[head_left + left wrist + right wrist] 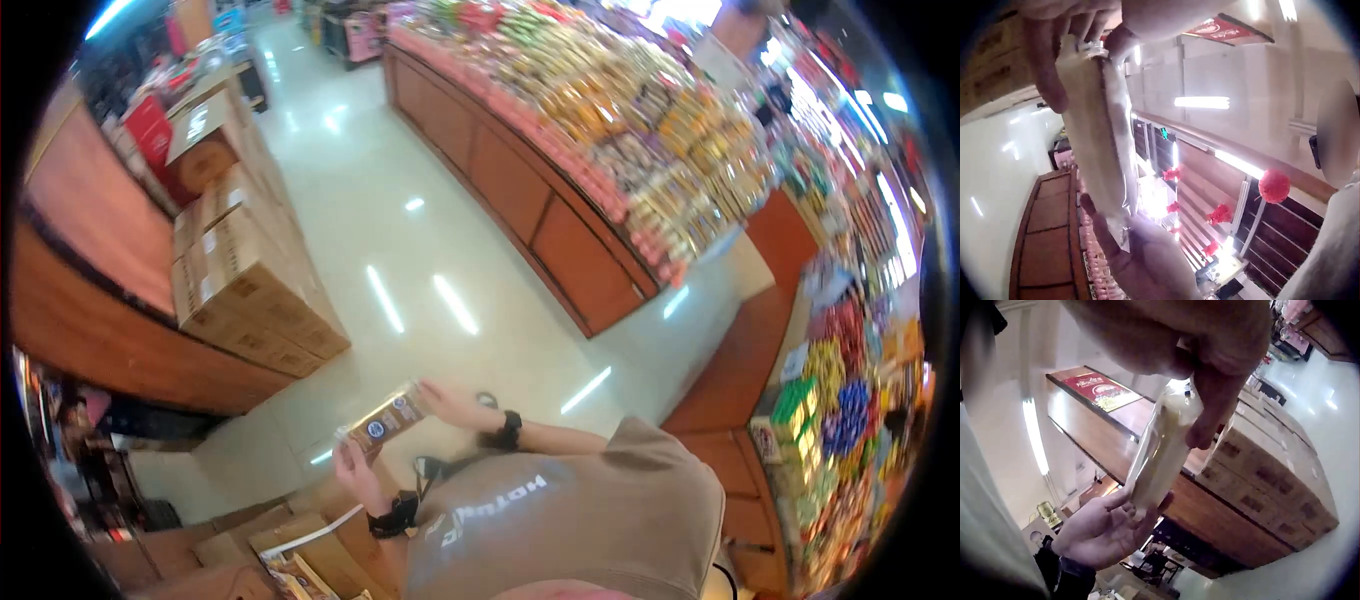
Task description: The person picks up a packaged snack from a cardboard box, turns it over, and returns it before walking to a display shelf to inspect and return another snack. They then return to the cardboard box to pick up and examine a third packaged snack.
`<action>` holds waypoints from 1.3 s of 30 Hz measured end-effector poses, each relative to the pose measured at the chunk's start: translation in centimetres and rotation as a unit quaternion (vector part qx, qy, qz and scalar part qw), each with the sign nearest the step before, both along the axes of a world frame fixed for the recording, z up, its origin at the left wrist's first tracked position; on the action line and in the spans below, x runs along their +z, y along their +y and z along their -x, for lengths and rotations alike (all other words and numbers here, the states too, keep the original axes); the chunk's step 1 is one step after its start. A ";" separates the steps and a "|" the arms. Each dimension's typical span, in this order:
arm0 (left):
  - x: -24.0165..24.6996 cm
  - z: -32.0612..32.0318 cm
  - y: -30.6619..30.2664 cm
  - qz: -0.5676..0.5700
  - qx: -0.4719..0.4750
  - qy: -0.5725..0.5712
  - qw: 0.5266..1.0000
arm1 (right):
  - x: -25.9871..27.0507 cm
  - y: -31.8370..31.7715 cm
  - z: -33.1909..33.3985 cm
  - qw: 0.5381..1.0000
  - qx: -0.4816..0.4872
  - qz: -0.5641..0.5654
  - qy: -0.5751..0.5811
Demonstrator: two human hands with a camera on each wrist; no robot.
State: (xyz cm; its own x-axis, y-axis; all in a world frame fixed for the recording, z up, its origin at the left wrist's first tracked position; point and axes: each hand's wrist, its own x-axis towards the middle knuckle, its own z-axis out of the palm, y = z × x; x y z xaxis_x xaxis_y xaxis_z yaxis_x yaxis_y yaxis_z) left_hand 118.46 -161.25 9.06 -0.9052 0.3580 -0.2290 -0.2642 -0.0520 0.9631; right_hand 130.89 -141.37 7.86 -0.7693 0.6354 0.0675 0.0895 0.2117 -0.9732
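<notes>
A long wrapped packet (pixel 385 422), brown and gold with round blue-and-white marks, is held level in front of the body by both hands. In the left wrist view the packet (pixel 1100 131) shows a pale side under shiny clear film. My left hand (pixel 360 478) grips its near-left end. At the far end, my right hand (pixel 442 402) holds the packet between thumb and fingers. The right wrist view shows the left hand (pixel 1107 531) with its fingers round the lower end of the packet (pixel 1163 447), and the right hand (pixel 1210 369) at the upper end.
Stacked cardboard boxes (pixel 245 275) stand on the left against a wooden counter (pixel 110 300). A display stand (pixel 590 265) heaped with wrapped goods runs along the right of the tiled floor (pixel 400 280). Below the left hand is an open carton (pixel 345 555) with packets.
</notes>
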 end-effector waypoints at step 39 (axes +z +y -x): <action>-6.6 -12.8 54.3 0.086 -0.520 0.317 0.789 | -2.4 29.4 -25.3 0.870 -0.438 0.045 -0.223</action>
State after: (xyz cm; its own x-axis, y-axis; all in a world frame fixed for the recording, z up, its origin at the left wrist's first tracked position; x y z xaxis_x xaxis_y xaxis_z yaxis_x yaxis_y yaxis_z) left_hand 131.21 -106.95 2.44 -0.0955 0.9951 0.0248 0.4597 0.0220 0.8878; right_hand 156.23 -111.97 5.41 0.0759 0.9779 -0.1947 0.5512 -0.2039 -0.8091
